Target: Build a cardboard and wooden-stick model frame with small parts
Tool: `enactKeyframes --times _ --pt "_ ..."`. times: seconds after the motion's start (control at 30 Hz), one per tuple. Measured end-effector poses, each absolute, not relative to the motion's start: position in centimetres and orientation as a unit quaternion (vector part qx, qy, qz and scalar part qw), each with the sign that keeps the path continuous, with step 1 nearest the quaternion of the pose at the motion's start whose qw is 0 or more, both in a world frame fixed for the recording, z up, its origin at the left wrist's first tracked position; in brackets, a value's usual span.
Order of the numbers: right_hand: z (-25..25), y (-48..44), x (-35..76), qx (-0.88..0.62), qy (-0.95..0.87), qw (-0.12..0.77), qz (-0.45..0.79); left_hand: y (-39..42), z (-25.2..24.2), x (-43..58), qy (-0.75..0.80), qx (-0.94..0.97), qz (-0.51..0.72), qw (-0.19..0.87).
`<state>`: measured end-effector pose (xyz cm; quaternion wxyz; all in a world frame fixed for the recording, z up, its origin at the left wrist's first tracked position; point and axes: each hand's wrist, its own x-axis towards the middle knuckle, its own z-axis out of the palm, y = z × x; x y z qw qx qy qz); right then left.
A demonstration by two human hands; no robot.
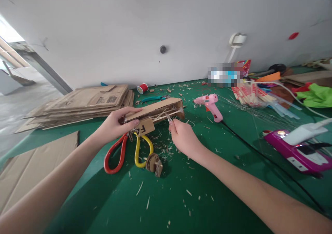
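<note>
My left hand (118, 123) is closed around the left end of an open, box-like cardboard piece (159, 106). Thin light strips show inside that piece, and a tab with dark lettering hangs from its lower side. In my right hand (183, 135) is a small thin blade (168, 117), its tip at the open side of the cardboard; its grip is hidden by my fingers. Scissors with one red and one yellow handle (121, 154) lie below the cardboard, their blades mostly hidden. Beside the yellow handle sits a small bundle of cardboard discs (153, 163) with a stick through it.
A pink glue gun (211, 106) lies to the right, its black cable crossing the green table (166, 206) near a purple power strip (293, 154). Flattened cardboard (85, 99) is stacked at left. Teal pliers (153, 98) and a red thread spool (142, 88) are behind.
</note>
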<state>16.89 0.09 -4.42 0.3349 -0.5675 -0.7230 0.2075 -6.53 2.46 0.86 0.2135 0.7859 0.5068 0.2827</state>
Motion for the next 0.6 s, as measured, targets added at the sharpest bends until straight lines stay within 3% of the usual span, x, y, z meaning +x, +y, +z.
enactKeyframes --times 0.6 --pt "-4.09 0.00 17.07 -0.514 -0.730 0.339 0.296 2.45 0.69 -6.38 0.503 0.786 0.297 0.204"
